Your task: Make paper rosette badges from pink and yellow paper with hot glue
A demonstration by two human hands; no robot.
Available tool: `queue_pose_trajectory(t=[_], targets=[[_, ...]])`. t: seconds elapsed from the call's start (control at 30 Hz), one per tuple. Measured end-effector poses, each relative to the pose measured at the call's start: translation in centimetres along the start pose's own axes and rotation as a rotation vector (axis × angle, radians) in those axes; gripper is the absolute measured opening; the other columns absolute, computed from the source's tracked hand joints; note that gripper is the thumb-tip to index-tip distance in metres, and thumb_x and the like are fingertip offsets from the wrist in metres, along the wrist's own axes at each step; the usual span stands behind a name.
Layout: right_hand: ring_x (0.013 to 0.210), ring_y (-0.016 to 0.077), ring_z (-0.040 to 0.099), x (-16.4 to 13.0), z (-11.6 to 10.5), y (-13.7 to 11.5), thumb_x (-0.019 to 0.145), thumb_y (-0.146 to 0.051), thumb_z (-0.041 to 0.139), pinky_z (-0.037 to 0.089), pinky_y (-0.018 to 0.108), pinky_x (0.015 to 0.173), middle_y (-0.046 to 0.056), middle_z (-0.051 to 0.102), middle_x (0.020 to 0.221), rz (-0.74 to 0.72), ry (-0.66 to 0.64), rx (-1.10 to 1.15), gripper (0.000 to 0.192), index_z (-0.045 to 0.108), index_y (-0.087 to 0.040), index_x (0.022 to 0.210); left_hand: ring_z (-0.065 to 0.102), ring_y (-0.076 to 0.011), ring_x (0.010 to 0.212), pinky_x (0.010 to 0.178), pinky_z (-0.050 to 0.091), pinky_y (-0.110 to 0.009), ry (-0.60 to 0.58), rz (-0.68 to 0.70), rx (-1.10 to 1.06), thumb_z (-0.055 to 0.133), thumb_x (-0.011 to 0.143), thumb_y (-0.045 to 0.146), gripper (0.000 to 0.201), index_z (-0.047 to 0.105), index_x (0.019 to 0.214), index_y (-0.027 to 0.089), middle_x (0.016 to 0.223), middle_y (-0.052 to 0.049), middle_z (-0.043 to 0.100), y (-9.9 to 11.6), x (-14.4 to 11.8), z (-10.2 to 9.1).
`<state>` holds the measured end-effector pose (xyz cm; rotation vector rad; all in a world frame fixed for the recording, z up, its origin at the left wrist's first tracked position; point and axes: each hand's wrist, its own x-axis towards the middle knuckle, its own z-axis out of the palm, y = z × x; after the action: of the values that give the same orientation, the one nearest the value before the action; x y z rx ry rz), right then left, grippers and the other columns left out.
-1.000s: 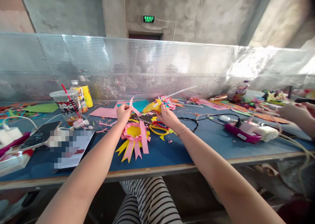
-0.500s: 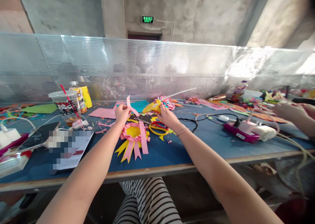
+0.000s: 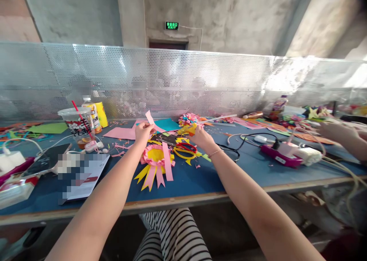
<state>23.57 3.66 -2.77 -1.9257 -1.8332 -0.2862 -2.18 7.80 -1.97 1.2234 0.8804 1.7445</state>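
We take the paper rosette point(image 3: 155, 153) on the surface point(image 3: 195, 182) as landmark. Just beyond its far left edge, our left hand point(image 3: 143, 133) pinches a pink strip point(image 3: 149, 117) between thumb and fingers; beyond the rosette and to its right, our right hand point(image 3: 202, 138) is closed round a yellow glue gun point(image 3: 187, 129). Key relation: the strip and gun face each other across a gap on the rosette's far side, apart. The strip's long axis slants, one end raised, the other dropping rightward toward the gun; the gun lies roughly crosswise, its front toward the strip. Of the two hands, we judge the left nearer the rosette. Appearance: strip plain, narrow, slightly bent; gun blurred, so tip detail cannot be told. Rosette: yellow centre, ruffled pink rim, notched pink and yellow tails toward us; a second pink strip point(image 3: 167, 163) lies across its right side.
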Motion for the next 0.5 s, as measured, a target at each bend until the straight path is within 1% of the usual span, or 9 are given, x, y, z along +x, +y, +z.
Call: queue_pose_trajectory(t=[0.07, 0.1, 0.17, 0.23, 0.3, 0.33, 0.4, 0.5], targets=[[0.104, 0.0352, 0.057, 0.2, 0.2, 0.8, 0.074, -0.043, 0.066, 0.047, 0.043, 0.079, 0.025, 0.056, 0.114, 0.014, -0.045, -0.057, 0.058, 0.049, -0.008, 0.118, 0.059, -0.0115, 0.050, 0.054, 0.051, -0.025, -0.039, -0.037, -0.038, 0.072, 0.053, 0.029, 0.026, 0.054, 0.065, 0.015, 0.055, 0.002, 0.059, 0.4, -0.2, 0.2], [0.108, 0.0361, 0.054, 0.3, 0.2, 1.0, 0.073, -0.040, 0.067, 0.047, 0.045, 0.082, 0.024, 0.054, 0.116, -0.011, -0.041, -0.071, 0.055, 0.052, -0.009, 0.116, 0.059, -0.0112, 0.051, 0.054, 0.051, -0.025, -0.064, -0.059, -0.056, 0.073, 0.052, 0.029, 0.027, 0.054, 0.065, 0.015, 0.056, 0.002, 0.059, 0.6, -0.3, 0.3], [0.113, 0.0344, 0.050, 0.4, -0.1, 0.6, 0.075, -0.034, 0.066, 0.044, 0.048, 0.088, 0.019, 0.053, 0.119, -0.143, 0.028, -0.007, 0.046, 0.054, -0.013, 0.114, 0.059, -0.0102, 0.051, 0.053, 0.050, -0.023, -0.125, -0.106, -0.087, 0.075, 0.051, 0.028, 0.028, 0.054, 0.065, 0.016, 0.057, 0.002, 0.059, 1.0, -0.6, 0.5], [0.112, 0.0279, 0.050, 0.4, -0.6, -0.5, 0.081, -0.029, 0.059, 0.044, 0.046, 0.092, 0.014, 0.053, 0.119, -0.348, 0.139, 0.179, 0.040, 0.053, -0.017, 0.119, 0.058, -0.0092, 0.051, 0.053, 0.049, -0.023, -0.196, -0.147, -0.099, 0.076, 0.051, 0.028, 0.029, 0.054, 0.064, 0.016, 0.058, 0.002, 0.059, 1.6, -1.0, 0.8], [0.105, 0.0225, 0.054, 0.1, -1.0, -2.0, 0.085, -0.027, 0.053, 0.046, 0.043, 0.092, 0.012, 0.052, 0.120, -0.518, 0.211, 0.377, 0.041, 0.050, -0.019, 0.125, 0.057, -0.0090, 0.051, 0.052, 0.049, -0.022, -0.283, -0.185, -0.086, 0.077, 0.051, 0.027, 0.029, 0.053, 0.063, 0.016, 0.058, 0.002, 0.059, 2.1, -1.4, 1.0], [0.103, 0.0215, 0.055, -0.2, -1.1, -2.7, 0.086, -0.027, 0.052, 0.048, 0.042, 0.090, 0.012, 0.052, 0.119, -0.577, 0.230, 0.443, 0.041, 0.050, -0.020, 0.126, 0.057, -0.0090, 0.050, 0.052, 0.048, -0.022, -0.325, -0.202, -0.074, 0.077, 0.051, 0.027, 0.030, 0.052, 0.062, 0.016, 0.058, 0.002, 0.058, 2.3, -1.6, 1.1], [0.107, 0.0216, 0.053, -0.8, -1.2, -4.1, 0.086, -0.027, 0.053, 0.050, 0.040, 0.088, 0.011, 0.051, 0.120, -0.671, 0.243, 0.522, 0.039, 0.053, -0.024, 0.125, 0.057, -0.0092, 0.049, 0.051, 0.048, -0.022, -0.397, -0.224, -0.052, 0.079, 0.049, 0.026, 0.032, 0.051, 0.062, 0.016, 0.056, 0.003, 0.057, 2.7, -2.1, 1.4], [0.106, 0.0209, 0.053, -1.7, -1.0, -5.4, 0.087, -0.027, 0.052, 0.052, 0.039, 0.084, 0.010, 0.053, 0.118, -0.769, 0.249, 0.588, 0.029, 0.062, -0.026, 0.114, 0.057, -0.0096, 0.049, 0.051, 0.048, -0.023, -0.468, -0.224, -0.035, 0.081, 0.049, 0.027, 0.034, 0.051, 0.062, 0.016, 0.055, 0.003, 0.055, 2.8, -2.7, 1.8]])
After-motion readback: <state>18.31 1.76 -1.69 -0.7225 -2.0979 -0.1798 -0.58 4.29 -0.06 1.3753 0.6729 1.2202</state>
